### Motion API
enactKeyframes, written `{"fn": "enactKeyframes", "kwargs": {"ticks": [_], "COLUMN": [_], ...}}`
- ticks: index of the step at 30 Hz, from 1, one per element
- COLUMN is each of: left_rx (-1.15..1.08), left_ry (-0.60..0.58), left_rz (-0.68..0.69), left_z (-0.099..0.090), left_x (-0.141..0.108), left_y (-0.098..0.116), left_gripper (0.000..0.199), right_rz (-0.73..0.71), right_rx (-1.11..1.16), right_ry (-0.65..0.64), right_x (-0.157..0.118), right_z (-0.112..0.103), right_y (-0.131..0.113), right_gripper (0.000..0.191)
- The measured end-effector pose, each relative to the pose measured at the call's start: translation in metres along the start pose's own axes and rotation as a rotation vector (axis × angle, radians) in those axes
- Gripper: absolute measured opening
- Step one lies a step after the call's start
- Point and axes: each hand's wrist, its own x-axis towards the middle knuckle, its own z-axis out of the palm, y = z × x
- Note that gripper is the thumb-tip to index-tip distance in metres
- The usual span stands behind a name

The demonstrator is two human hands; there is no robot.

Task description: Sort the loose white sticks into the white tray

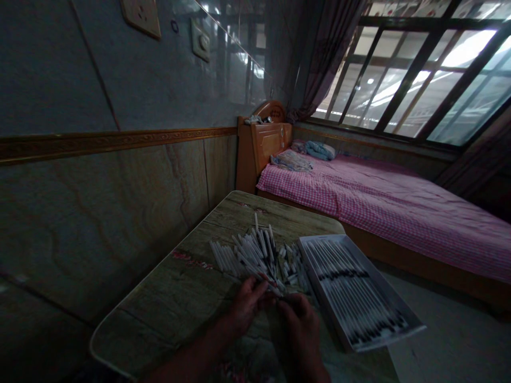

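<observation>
My left hand (248, 299) is closed around a slim white pen (273, 289), fingers near its barrel. My right hand (300, 316) pinches at the lower end of the same pen, where dim light hides the detail. Just beyond my fingers lies a heap of white pens (255, 250), some with dark ends, fanned out on the table (179, 303). Small short pieces, perhaps caps (290, 260), are scattered to the right of the heap. Beside my right hand, a shallow white box (349, 340) holds rows of white pens with black ends (351, 292).
Past the table stands a bed (359, 197) with a pink checked cover and a wooden headboard (271, 141). A tiled wall (159, 186) runs along the left. A barred window (399, 74) is at the back right. Floor (431, 319) shows right of the box.
</observation>
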Motion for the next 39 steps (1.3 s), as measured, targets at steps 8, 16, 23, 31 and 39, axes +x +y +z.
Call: {"fn": "enactKeyframes", "kwargs": {"ticks": [8,16,23,31,39], "left_rx": [0.014,0.027,0.041,0.127,0.137], "left_ry": [0.003,0.014,0.011,-0.005,0.0], "left_rz": [-0.016,0.002,0.005,0.046,0.131], "left_z": [0.001,0.002,0.001,0.0,0.001], "left_x": [-0.002,-0.002,-0.001,-0.002,-0.001], "left_y": [0.002,0.0,0.0,-0.004,-0.008], "left_gripper": [0.046,0.049,0.047,0.049,0.048], "right_rz": [-0.017,-0.056,-0.102,-0.286,-0.284], "right_rx": [-0.033,-0.03,-0.056,-0.129,-0.313], "right_ry": [-0.007,-0.01,-0.018,-0.077,-0.078], "right_x": [0.001,0.0,0.001,0.001,-0.001], "right_z": [-0.004,-0.006,-0.006,-0.01,-0.005], "right_y": [0.006,0.008,0.008,0.017,0.025], "right_gripper": [0.022,0.02,0.018,0.017,0.029]}}
